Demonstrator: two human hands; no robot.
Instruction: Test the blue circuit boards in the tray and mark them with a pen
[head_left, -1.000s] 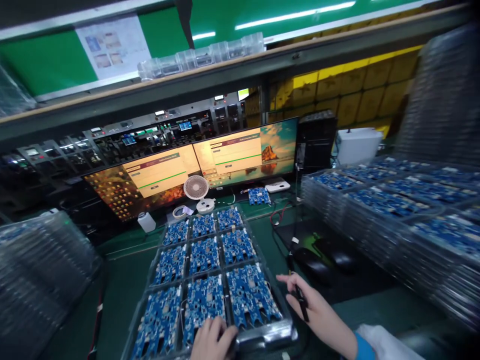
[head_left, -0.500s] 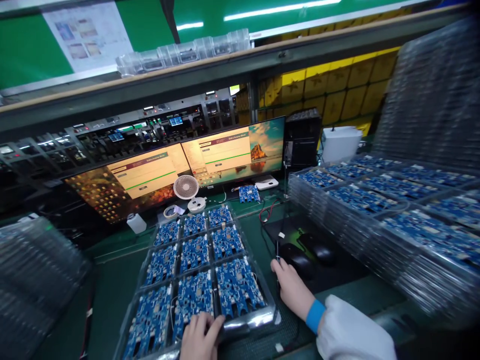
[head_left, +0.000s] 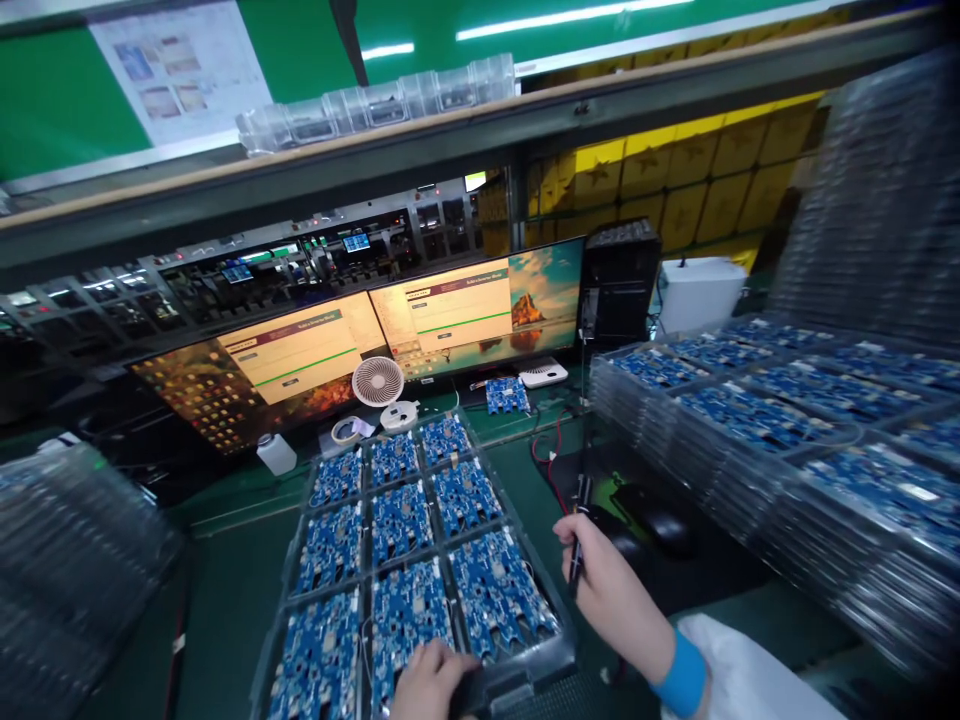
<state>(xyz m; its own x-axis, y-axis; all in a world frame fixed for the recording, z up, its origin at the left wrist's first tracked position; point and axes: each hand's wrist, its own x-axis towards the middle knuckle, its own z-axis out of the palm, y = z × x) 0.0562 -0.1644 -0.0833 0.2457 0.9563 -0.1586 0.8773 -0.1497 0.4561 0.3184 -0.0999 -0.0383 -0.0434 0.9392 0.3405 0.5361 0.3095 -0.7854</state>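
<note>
A clear plastic tray [head_left: 529, 665] of blue circuit boards in rows lies before me, a little tilted in view. At its front edge, my left hand [head_left: 431, 680] curls its fingers over the rim beside the front middle circuit board [head_left: 409, 615]; its lower part is cut off by the frame. A dark shape beside the thumb is unclear. Right of the tray, my right hand [head_left: 619, 590] is closed round a slim black pen-like tool [head_left: 577, 565], held nearly upright. A blue band [head_left: 684, 675] circles that wrist.
Stacked trays of boards [head_left: 712, 470] stand on the right, more stacked trays [head_left: 67, 570] on the left. Black mice [head_left: 660, 520] lie on a dark mat. Behind are two monitors [head_left: 465, 310], a small fan [head_left: 378, 382], a white bottle [head_left: 276, 454] and a loose board [head_left: 506, 395].
My right hand has lifted the black tool off the table area, and more of it shows. The left hand has shifted slightly right and down in view, as has the whole scene.
</note>
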